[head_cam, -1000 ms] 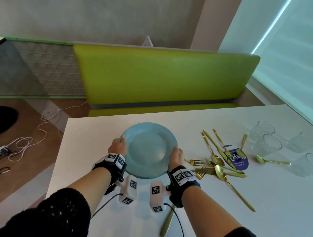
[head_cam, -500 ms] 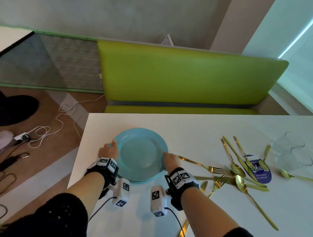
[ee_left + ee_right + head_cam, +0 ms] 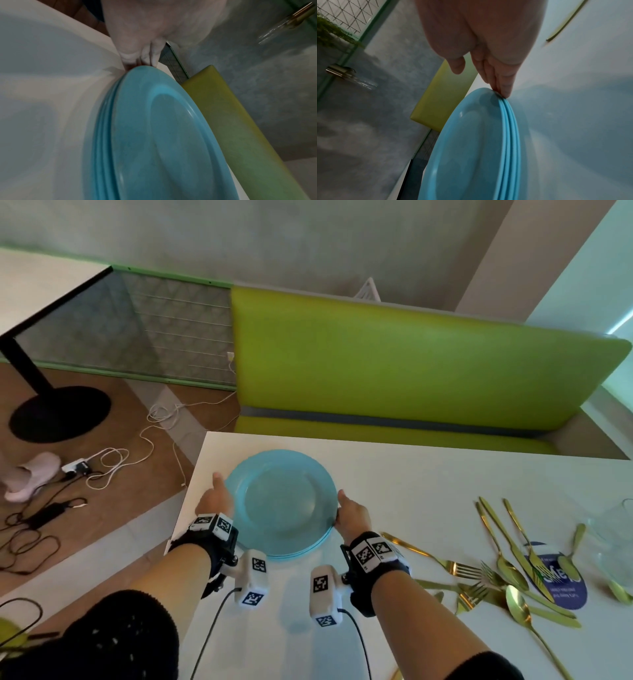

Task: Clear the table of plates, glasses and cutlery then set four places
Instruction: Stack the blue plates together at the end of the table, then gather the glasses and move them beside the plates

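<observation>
A stack of light blue plates [image 3: 281, 505] sits low over the white table [image 3: 428, 470] near its far left corner; I cannot tell whether it rests on the table. My left hand [image 3: 217, 498] is at the stack's left rim and my right hand [image 3: 349, 513] at its right rim. Both thumbs stand up off the top plate. In the left wrist view the fingertips [image 3: 140, 59] touch the edge of the plates [image 3: 171, 135]. In the right wrist view straight fingers [image 3: 501, 83] reach the rim of the plates [image 3: 471, 148], with the thumb apart.
Several gold forks, spoons and knives [image 3: 507, 573] lie scattered right of my right hand, partly over a blue round sticker [image 3: 561, 587]. Clear glasses [image 3: 613, 529] stand at the right edge. A green bench [image 3: 411, 364] runs behind the table. Cables [image 3: 102, 467] lie on the floor to the left.
The stack of plates has moved left, away from the cutlery toward the table's left end. Both thumbs, earlier on the rim, now stand off it.
</observation>
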Motion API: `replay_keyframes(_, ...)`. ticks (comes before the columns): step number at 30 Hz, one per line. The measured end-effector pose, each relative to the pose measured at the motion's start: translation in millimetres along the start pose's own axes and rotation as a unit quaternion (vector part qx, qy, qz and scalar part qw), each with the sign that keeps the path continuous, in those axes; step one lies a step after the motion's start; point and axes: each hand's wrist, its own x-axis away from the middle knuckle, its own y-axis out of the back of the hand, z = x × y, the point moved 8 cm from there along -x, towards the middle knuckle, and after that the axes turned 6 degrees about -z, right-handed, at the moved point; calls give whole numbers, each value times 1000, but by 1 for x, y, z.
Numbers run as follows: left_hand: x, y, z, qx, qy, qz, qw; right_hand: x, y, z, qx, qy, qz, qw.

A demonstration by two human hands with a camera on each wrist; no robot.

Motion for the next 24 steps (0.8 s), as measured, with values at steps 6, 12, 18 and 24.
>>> replay_keyframes(6, -15, 19, -2, 84, 23, -32, 996, 8, -24, 20, -95, -29, 32, 995)
replay_keyframes(12, -25, 29, -1, 165, 46, -42, 984, 18, -53, 34, -186, -53, 98, 976)
replay_keyframes(18, -29, 32, 0, 166, 49, -38, 984, 13, -62, 38, -198, -43, 116, 972)
replay_keyframes(24, -24, 35, -2, 140, 40, -46, 988, 10, -58, 37, -155, -33, 80, 984)
